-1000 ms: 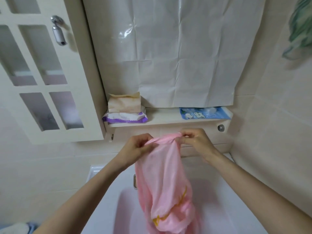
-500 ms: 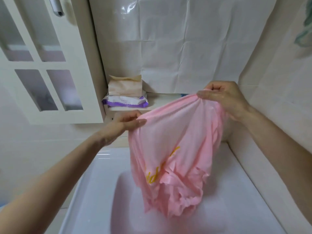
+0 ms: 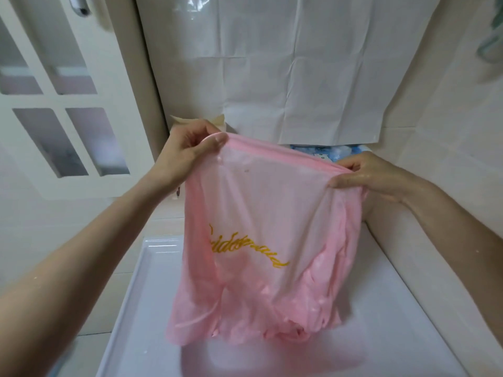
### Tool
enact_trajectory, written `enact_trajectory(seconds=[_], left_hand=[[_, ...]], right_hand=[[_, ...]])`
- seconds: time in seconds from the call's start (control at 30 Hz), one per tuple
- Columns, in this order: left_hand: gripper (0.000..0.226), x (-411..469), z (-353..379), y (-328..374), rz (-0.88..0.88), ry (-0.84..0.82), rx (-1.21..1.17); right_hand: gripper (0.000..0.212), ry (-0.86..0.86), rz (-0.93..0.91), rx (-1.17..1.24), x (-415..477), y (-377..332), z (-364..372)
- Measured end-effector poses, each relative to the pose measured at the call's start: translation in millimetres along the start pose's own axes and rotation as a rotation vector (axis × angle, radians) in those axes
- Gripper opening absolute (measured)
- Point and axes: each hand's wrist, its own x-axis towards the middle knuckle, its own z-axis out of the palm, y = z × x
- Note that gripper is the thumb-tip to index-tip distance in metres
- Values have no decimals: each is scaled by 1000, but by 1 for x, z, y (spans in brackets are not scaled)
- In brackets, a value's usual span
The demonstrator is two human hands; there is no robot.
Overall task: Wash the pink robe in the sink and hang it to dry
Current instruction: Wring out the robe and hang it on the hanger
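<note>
Pink robe [image 3: 261, 240], wet, gold script on the front: hangs spread above the white sink [image 3: 152, 281], top hem pinched between thumb and curled fingers of left hand [image 3: 187, 153] and right hand [image 3: 373, 178]. Behind: creased white sheet [image 3: 285, 63] on the wall, panelled cabinet door [image 3: 54, 104] at left. Hides most of a blue packet [image 3: 334, 152] on the ledge; beige packet [image 3: 217, 122] largely covered by left hand.
</note>
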Motion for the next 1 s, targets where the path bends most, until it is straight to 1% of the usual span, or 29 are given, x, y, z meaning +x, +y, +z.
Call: enact_trajectory(seconds=[0.07, 0.1, 0.13, 0.2, 0.27, 0.3, 0.33, 0.37, 0.4, 0.47, 0.5, 0.53, 0.6, 0.67, 0.7, 0.73, 0.77, 0.8, 0.83, 0.87, 0.9, 0.93, 0.97, 1.0], left_hand=[[24, -1, 1, -5, -41, 22, -28], [24, -2, 1, -8, -69, 38, -48], [24, -2, 2, -11, -94, 49, -63], [24, -4, 2, -18, -129, 45, -72], [23, -6, -4, -27, -136, -11, -24], [22, -7, -9, -32, -132, -78, 34], [21, -8, -13, -38, -133, -168, 107], [22, -10, -16, -44, -148, -270, 176], [27, -12, -18, -49, -177, -360, 232], [35, -15, -20, -58, -194, -477, 351], [37, -16, -20, -62, -168, -526, 458], [37, -17, -20, -65, -134, -574, 617], [29, -18, -17, -74, -86, -642, 961], [22, -23, -13, -80, -73, -660, 1223], [21, -26, -11, -82, -33, -657, 1324], [23, -28, -11, -84, 25, -643, 1401], [28, -29, -10, -84, 71, -599, 1417], [28, -28, -9, -81, 96, -528, 1354], [25, -26, -6, -76, 88, -459, 1226], [22, -23, -1, -67, 69, -413, 1057], [18, -18, 8, -57, 35, -387, 862], [15, -14, 19, -44, -11, -356, 655], [16, -10, 33, -30, -72, -320, 456], [18, -6, 45, -18, -123, -278, 274]], right_hand=[[63, -106, 47, 79, 0, 15, -3], [78, -133, 84, 136, 1, 23, -1], [84, -149, 105, 180, 1, 30, 2], [78, -141, 133, 264, 2, 40, 8], [67, -77, 130, 280, 2, 41, 11], [61, -18, 104, 201, 1, 40, 10], [57, 40, 54, 57, 1, 40, 7], [51, 85, 9, -84, 1, 38, 6], [44, 129, -27, -168, 2, 38, 4], [24, 212, -52, -204, 4, 40, 3], [14, 231, -48, -214, 4, 39, 4], [11, 238, -42, -244, 5, 40, 4], [10, 247, -36, -341, 5, 39, 1], [10, 304, -36, -498, 5, 35, -3], [11, 351, -60, -621, 4, 33, -5], [12, 399, -125, -762, 4, 31, -8], [14, 439, -206, -859, 5, 30, -10], [15, 465, -270, -857, 5, 29, -11], [13, 478, -277, -728, 5, 23, -9], [8, 474, -258, -503, 6, 15, -3], [11, 446, -225, -278, 8, 5, 5], [22, 394, -210, -89, 12, -7, 16], [33, 319, -201, 22, 17, -16, 27], [41, 230, -179, 61, 23, -25, 40]])
